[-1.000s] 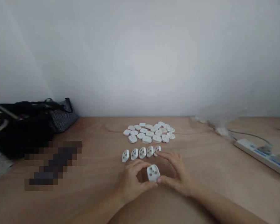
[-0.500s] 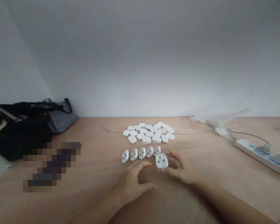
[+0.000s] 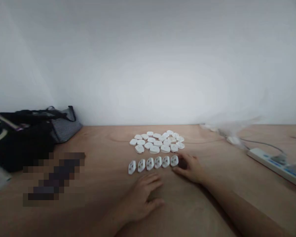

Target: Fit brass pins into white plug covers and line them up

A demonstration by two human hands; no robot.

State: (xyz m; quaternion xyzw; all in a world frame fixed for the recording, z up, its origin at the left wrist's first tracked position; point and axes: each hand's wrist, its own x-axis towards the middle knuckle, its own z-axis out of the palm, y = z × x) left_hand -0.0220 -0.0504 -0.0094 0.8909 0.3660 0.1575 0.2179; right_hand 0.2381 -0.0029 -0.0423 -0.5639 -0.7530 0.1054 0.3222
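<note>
A row of several white plastic casings stands on edge on the wooden table, their faces with dark recesses turned my way; the leftmost casing is at the row's left end. At the right end, my right hand has thumb and forefinger at the edges of the rightmost casing, which stands in line with the others. My left hand rests in front of the row, fingers stretched out and apart, holding nothing. Behind the row, a loose group of similar white casings lies flat.
A white power strip with plugs and a grey cable lies at the right, near a clear plastic bag. At the left are a black bag, a striped bag and a pixelated dark object. A wall stands behind.
My right hand has carried the casing away from me and stood it at the row's right end. My left hand has lowered slightly, its fingers flatter.
</note>
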